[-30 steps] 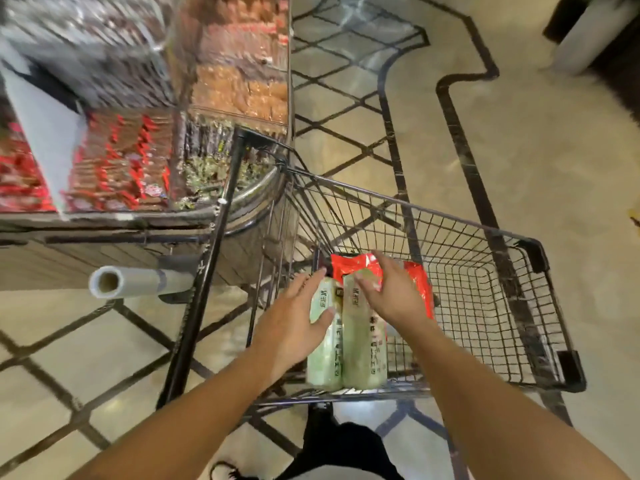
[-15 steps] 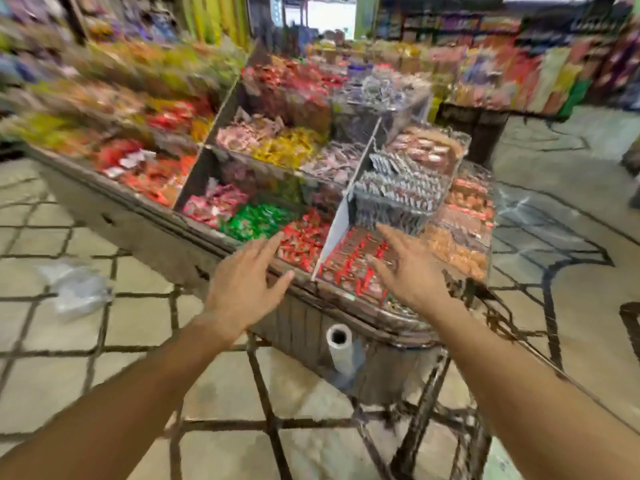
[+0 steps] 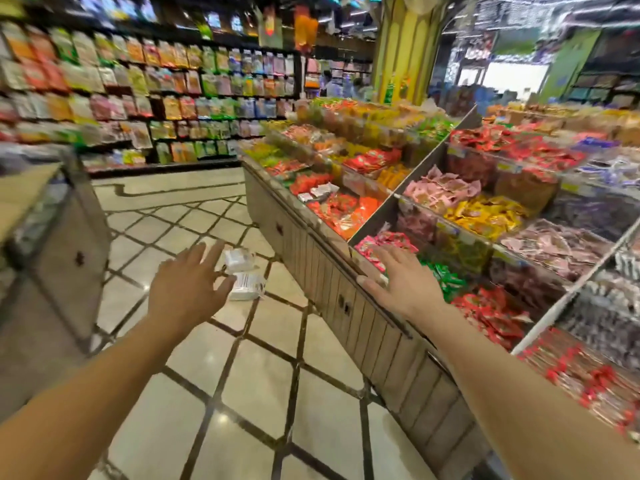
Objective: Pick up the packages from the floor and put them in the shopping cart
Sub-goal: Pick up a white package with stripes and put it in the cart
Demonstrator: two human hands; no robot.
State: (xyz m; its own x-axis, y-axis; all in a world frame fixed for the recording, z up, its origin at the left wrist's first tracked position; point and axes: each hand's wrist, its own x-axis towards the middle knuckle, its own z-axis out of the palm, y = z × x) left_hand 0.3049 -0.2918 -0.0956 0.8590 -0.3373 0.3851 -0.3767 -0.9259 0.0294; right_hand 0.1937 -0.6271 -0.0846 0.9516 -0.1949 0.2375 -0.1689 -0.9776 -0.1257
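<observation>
packages (image 3: 244, 276) on floor (image 3: 263, 382), left of candy display (image 3: 349, 306), shelves (image 3: 156, 98) behind

Bright, even shop light falls from ceiling lamps, and a white glare burns out the doorway (image 3: 516, 83) at the far right. Motion blur smears the wall shelves (image 3: 149, 95), most at the left edge. The glossy floor (image 3: 256, 386) shows soft highlights, and straight lines bow near the edges.
</observation>
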